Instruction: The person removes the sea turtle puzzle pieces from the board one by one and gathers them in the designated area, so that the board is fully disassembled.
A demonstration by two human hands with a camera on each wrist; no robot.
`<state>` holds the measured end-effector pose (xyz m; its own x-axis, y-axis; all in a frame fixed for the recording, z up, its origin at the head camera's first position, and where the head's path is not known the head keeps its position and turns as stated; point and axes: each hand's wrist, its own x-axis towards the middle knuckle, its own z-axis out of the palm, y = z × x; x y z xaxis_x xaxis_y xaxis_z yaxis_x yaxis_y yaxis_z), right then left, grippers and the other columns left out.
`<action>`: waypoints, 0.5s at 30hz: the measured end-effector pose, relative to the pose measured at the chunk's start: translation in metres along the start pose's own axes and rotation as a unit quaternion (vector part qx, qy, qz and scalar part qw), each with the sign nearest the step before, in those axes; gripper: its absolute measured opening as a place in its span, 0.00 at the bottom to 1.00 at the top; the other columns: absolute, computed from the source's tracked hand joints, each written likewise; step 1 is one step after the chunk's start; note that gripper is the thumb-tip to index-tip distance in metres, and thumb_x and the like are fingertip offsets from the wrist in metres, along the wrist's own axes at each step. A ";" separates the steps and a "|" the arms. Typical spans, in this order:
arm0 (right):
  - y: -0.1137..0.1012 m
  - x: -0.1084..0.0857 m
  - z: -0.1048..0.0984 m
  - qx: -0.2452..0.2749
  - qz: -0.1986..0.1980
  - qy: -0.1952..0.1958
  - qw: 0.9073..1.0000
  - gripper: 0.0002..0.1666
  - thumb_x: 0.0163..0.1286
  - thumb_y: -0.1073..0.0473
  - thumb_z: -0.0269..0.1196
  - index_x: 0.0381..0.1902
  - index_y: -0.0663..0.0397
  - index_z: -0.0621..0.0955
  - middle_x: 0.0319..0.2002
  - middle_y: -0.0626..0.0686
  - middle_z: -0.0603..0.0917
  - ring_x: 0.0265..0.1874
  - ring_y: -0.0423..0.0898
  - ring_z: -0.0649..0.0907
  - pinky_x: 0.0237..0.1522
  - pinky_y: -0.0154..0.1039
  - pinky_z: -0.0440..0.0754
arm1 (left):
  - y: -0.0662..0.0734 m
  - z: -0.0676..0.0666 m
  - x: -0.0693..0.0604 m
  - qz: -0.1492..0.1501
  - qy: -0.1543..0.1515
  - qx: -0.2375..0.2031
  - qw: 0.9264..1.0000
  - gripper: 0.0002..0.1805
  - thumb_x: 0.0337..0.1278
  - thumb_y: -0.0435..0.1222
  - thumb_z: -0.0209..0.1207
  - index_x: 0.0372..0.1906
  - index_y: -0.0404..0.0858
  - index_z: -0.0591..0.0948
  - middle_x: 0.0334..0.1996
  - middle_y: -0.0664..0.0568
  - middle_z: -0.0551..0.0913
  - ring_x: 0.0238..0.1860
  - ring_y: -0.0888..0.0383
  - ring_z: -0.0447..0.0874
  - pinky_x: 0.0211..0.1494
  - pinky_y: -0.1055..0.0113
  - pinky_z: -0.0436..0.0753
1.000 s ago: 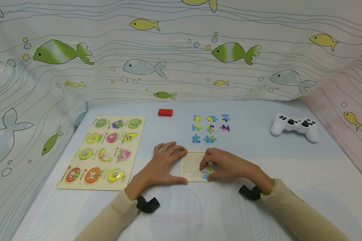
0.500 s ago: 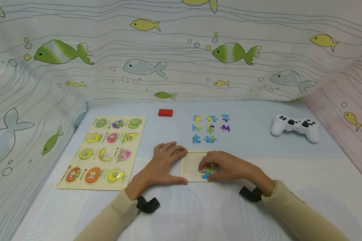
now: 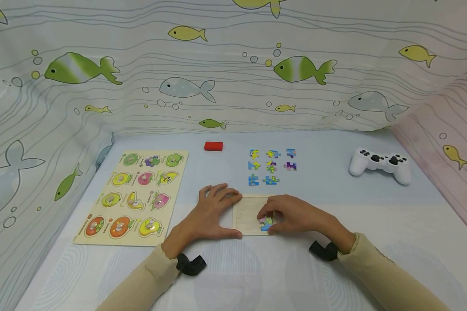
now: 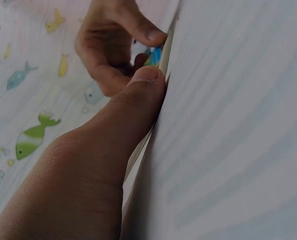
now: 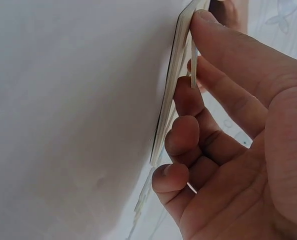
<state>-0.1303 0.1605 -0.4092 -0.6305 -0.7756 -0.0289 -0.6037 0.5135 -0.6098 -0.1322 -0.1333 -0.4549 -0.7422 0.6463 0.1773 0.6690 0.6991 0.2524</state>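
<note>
My left hand (image 3: 210, 217) lies with spread fingers against the left edge of a shallow wooden puzzle tray (image 3: 246, 216). Its thumb touches the tray's near edge in the left wrist view. My right hand (image 3: 295, 214) pinches a small jigsaw piece (image 3: 265, 223) with blue, green and pink print, over the tray's lower right corner. In the right wrist view this jigsaw piece (image 5: 194, 67) is seen edge-on between thumb and finger, slightly apart from the tray rim (image 5: 169, 90). Several more jigsaw pieces (image 3: 271, 180) lie in rows behind the tray.
A wooden fruit puzzle board (image 3: 170, 229) lies on the left. A red block (image 3: 213, 146) stands at the back, and a white game controller (image 3: 380, 164) rests on the right. Fish-printed curtains (image 3: 241, 95) rise behind the table.
My right hand has lowered slightly, and the jigsaw piece in it has shifted a little to the left. My left hand stays where it was at the tray.
</note>
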 end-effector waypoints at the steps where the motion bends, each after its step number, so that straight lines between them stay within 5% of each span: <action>1: 0.000 0.000 0.000 -0.002 0.001 0.000 1.000 0.20 0.58 0.57 0.77 0.49 0.43 0.88 0.42 0.40 0.85 0.39 0.38 0.78 0.43 0.32 0.76 | 0.000 0.000 0.000 -0.001 -0.001 0.001 1.000 0.54 0.40 0.73 0.65 0.74 0.51 0.71 0.71 0.56 0.71 0.78 0.45 0.58 0.73 0.37 0.52; 10: 0.007 -0.002 -0.007 0.002 0.003 0.025 1.000 0.19 0.60 0.58 0.75 0.51 0.45 0.88 0.41 0.42 0.85 0.36 0.41 0.78 0.40 0.32 0.77 | -0.001 0.000 0.001 0.000 -0.002 0.004 1.000 0.55 0.40 0.73 0.65 0.75 0.51 0.70 0.72 0.56 0.71 0.78 0.45 0.58 0.73 0.36 0.53; 15: 0.017 -0.004 -0.013 0.008 0.035 0.047 0.998 0.20 0.61 0.57 0.75 0.52 0.44 0.88 0.39 0.41 0.84 0.36 0.44 0.77 0.39 0.33 0.77 | 0.000 0.000 0.000 -0.001 -0.003 0.003 1.000 0.55 0.40 0.73 0.64 0.75 0.50 0.70 0.72 0.56 0.71 0.78 0.45 0.58 0.73 0.36 0.53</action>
<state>-0.1441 0.1773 -0.4095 -0.7141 -0.7000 0.0028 -0.5492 0.5579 -0.6222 -0.1326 -0.1333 -0.4546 -0.7435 0.6463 0.1718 0.6676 0.7021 0.2477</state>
